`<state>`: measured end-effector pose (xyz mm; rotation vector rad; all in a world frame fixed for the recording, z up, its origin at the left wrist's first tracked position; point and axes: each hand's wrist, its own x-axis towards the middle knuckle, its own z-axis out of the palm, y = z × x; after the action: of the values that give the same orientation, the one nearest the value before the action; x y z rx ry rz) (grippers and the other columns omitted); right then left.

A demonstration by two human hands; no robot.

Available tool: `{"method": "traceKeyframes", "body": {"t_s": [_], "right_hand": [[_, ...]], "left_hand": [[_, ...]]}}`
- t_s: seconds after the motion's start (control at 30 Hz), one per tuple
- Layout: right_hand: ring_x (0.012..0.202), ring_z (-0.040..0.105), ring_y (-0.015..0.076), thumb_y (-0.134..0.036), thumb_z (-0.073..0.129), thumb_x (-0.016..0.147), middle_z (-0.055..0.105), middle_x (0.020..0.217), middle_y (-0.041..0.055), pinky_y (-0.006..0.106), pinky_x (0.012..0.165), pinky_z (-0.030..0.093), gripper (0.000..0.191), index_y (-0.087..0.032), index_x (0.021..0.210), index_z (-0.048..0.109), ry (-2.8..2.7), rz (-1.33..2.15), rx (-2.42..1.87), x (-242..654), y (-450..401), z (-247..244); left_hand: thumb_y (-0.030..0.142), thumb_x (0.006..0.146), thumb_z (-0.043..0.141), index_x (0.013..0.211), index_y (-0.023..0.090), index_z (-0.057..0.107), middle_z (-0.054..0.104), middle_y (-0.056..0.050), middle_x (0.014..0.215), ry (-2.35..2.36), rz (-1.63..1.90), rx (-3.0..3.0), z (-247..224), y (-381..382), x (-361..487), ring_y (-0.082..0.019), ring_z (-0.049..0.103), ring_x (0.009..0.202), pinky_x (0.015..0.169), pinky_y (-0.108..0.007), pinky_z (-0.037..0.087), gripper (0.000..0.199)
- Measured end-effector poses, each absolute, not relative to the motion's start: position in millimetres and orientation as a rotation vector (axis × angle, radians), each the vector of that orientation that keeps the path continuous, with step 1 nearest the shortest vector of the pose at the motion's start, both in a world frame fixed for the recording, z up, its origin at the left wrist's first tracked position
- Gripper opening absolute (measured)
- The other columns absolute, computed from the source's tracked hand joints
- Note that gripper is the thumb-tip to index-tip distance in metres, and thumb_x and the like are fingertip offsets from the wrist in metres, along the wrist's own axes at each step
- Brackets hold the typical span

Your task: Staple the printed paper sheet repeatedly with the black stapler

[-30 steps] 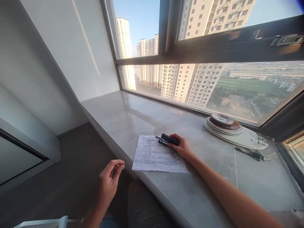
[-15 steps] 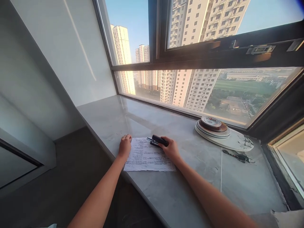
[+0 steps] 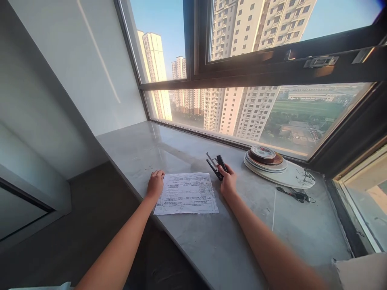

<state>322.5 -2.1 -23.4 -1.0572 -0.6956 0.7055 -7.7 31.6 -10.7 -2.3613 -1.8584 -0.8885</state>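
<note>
A printed sheet of paper [image 3: 186, 195] lies flat on the grey stone windowsill [image 3: 193, 237]. At its upper left edge is my left hand [image 3: 155, 183], its fingers closed on the paper's margin. My right hand [image 3: 228, 180] grips a black stapler [image 3: 222, 163] just beyond the sheet's right side. The stapler is swung wide apart, with its top arm, metal magazine and base spread like a fan and pointing up and left. My right palm hides its hinge end.
A stack of plates [image 3: 264, 160] stands by the window on the right, on a larger white oval board [image 3: 298, 177]. Sunglasses [image 3: 299, 196] lie in front of it. The sill's front edge drops off at lower left, and a dark-framed window [image 3: 242, 82] borders the back.
My right hand has lifted the stapler off the paper and moved right. Its parts are spread further and turned upward. My left hand stays at the sheet's left edge.
</note>
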Motion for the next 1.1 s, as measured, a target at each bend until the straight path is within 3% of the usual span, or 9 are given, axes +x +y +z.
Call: {"method": "traceKeyframes", "body": {"t_s": [0.23, 0.43, 0.53, 0.6, 0.7, 0.83, 0.97, 1.1], "right_hand": [[0.09, 0.068, 0.0257, -0.052, 0.076, 0.071, 0.075, 0.1, 0.0086, 0.036, 0.081, 0.053, 0.054, -0.018, 0.113, 0.072, -0.776, 0.749, -1.177, 316, -3, -24], [0.088, 0.068, 0.0261, -0.055, 0.075, 0.072, 0.075, 0.097, 0.0079, 0.036, 0.08, 0.052, 0.053, -0.018, 0.11, 0.073, -0.795, 0.742, -1.175, 317, -3, -24], [0.086, 0.068, 0.0257, -0.055, 0.075, 0.072, 0.075, 0.096, 0.0075, 0.036, 0.078, 0.052, 0.052, -0.018, 0.109, 0.074, -0.813, 0.723, -1.18, 317, -3, -22], [0.085, 0.067, 0.025, -0.054, 0.075, 0.072, 0.075, 0.094, 0.0076, 0.035, 0.077, 0.052, 0.051, -0.017, 0.107, 0.073, -0.81, 0.717, -1.177, 316, -4, -20], [0.084, 0.067, 0.0243, -0.052, 0.075, 0.072, 0.075, 0.092, 0.0081, 0.034, 0.077, 0.052, 0.05, -0.016, 0.106, 0.073, -0.791, 0.734, -1.184, 316, -6, -15], [0.088, 0.066, 0.0244, -0.05, 0.074, 0.073, 0.075, 0.096, 0.0077, 0.034, 0.079, 0.051, 0.047, -0.016, 0.106, 0.074, -0.827, 0.727, -1.201, 315, -7, -14], [0.089, 0.065, 0.0245, -0.05, 0.074, 0.073, 0.074, 0.096, 0.0075, 0.035, 0.08, 0.05, 0.048, -0.016, 0.107, 0.073, -0.856, 0.724, -1.204, 315, -7, -15], [0.087, 0.066, 0.0246, -0.049, 0.076, 0.07, 0.075, 0.094, 0.0077, 0.036, 0.08, 0.05, 0.047, -0.016, 0.104, 0.074, -0.857, 0.71, -1.228, 315, -6, -15]], "left_hand": [[0.018, 0.098, 0.036, 0.109, 0.02, 0.066, 0.066, -0.013, 0.113, -1.812, -0.928, -2.381, -10, 32, -9, -0.03, 0.057, 0.108, 0.091, -0.042, 0.047, 0.032], [0.016, 0.098, 0.035, 0.123, 0.016, 0.064, 0.055, -0.017, 0.136, -1.731, -1.159, -2.165, 25, 2, 22, -0.033, 0.048, 0.128, 0.111, -0.051, 0.037, 0.038], [0.014, 0.098, 0.031, 0.123, 0.019, 0.065, 0.061, -0.013, 0.131, -1.564, -1.14, -2.532, 36, -27, 78, -0.029, 0.054, 0.126, 0.107, -0.046, 0.045, 0.042], [0.022, 0.101, 0.031, 0.132, 0.021, 0.06, 0.064, -0.011, 0.131, -1.39, -0.981, -2.88, 29, -45, 118, -0.026, 0.057, 0.125, 0.105, -0.042, 0.049, 0.043], [0.035, 0.102, 0.034, 0.144, 0.013, 0.05, 0.045, -0.016, 0.153, -1.211, -0.67, -3.057, 6, -62, 159, -0.03, 0.036, 0.145, 0.12, -0.047, 0.033, 0.05], [0.048, 0.102, 0.029, 0.155, 0.008, 0.03, 0.021, -0.018, 0.163, -1.248, -0.435, -3.0, -19, -66, 169, -0.032, 0.01, 0.153, 0.124, -0.053, 0.02, 0.067], [0.048, 0.103, 0.019, 0.156, 0.004, 0.023, 0.013, -0.017, 0.165, -1.23, -0.294, -2.962, -22, -64, 165, -0.03, 0.004, 0.153, 0.125, -0.05, 0.018, 0.07], [0.044, 0.102, 0.026, 0.154, 0.001, 0.027, 0.019, -0.019, 0.163, -1.25, -0.342, -2.922, -21, -66, 168, -0.03, 0.011, 0.153, 0.124, -0.048, 0.021, 0.067]]}}
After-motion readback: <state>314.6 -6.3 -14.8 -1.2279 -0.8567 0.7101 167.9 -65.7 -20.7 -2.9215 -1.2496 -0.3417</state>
